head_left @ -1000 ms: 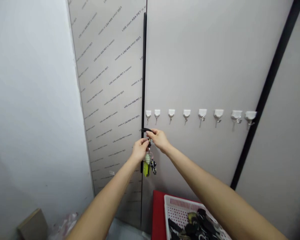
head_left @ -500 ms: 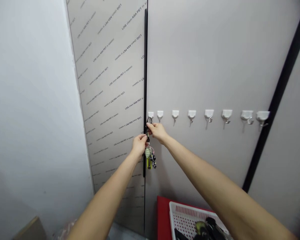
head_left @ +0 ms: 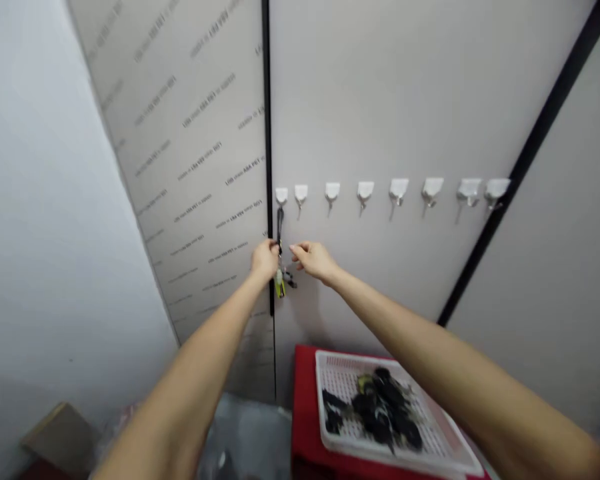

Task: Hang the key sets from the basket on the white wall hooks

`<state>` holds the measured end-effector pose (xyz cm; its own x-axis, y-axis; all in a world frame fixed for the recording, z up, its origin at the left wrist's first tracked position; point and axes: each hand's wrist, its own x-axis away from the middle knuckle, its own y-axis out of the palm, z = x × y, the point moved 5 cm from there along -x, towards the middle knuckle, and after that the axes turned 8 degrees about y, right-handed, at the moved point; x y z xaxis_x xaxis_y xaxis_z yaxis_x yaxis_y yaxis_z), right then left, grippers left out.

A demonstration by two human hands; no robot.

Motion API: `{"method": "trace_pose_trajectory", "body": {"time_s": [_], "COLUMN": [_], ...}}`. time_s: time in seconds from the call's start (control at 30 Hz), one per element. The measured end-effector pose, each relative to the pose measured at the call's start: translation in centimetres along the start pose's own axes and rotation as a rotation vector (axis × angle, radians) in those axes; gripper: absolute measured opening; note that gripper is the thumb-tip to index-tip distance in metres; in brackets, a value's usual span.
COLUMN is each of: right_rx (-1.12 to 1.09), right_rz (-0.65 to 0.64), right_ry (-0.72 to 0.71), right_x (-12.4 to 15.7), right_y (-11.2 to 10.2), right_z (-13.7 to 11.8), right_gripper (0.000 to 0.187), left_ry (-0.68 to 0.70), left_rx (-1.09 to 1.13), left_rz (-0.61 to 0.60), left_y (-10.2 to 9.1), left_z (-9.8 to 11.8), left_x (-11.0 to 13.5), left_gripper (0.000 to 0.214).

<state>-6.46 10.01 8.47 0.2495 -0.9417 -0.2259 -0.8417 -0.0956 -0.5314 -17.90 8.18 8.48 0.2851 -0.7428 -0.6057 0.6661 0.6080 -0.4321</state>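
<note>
A key bunch with a black strap and yellow-green tags hangs from the leftmost white hook on the grey wall panel. My left hand is curled right beside the bunch, touching its strap. My right hand sits just to the right of the bunch with fingers loosely bent, a small gap between them and the keys. Both forearms reach up from the bottom of the view.
A row of several white hooks runs right along the panel, all bare. Below stands a white perforated basket with several dark key bunches on a red surface. A cardboard piece lies bottom left.
The strap went onto the leftmost hook and the bunch now hangs there. My right hand has dropped away from the hook. The view has tilted down, showing more of the basket.
</note>
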Motion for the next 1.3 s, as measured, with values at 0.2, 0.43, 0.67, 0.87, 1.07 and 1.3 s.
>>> {"method": "trace_pose_trajectory", "body": {"time_s": [0.2,0.43,0.67,0.87,1.07,1.3], "right_rx": [0.208,0.528,0.738,0.900,0.890,0.735], "right_rz": [-0.309,-0.383,-0.452,-0.449,-0.400,-0.333], "right_ry": [0.088,0.092,-0.089,-0.130,-0.076,-0.087], "right_x": [7.1,13.1,14.9,15.8,16.4,16.4], "right_y": [0.0,-1.9,-1.5,-1.5,-2.1,-1.4], "right_z": [9.8,18.9,20.3,19.7,19.8,19.4], "right_gripper": [0.023,0.020,0.027,0.026,0.029,0.026], "left_ry": [0.019,0.095,0.110,0.382,0.477,0.429], "left_rx": [-0.064,-0.061,-0.019,-0.342,-0.567,-0.450], "left_rz": [-0.055,0.011,-0.488,-0.920,-1.019,-1.019], "left_y": [0.8,0.6,7.7,12.8,14.5,13.1], "left_z": [-0.4,-1.6,-1.8,0.1,0.3,2.1], "left_x": [0.2,6.3,17.1,22.2,23.2,22.0], "left_gripper": [0.029,0.028,0.025,0.027,0.024,0.022]}}
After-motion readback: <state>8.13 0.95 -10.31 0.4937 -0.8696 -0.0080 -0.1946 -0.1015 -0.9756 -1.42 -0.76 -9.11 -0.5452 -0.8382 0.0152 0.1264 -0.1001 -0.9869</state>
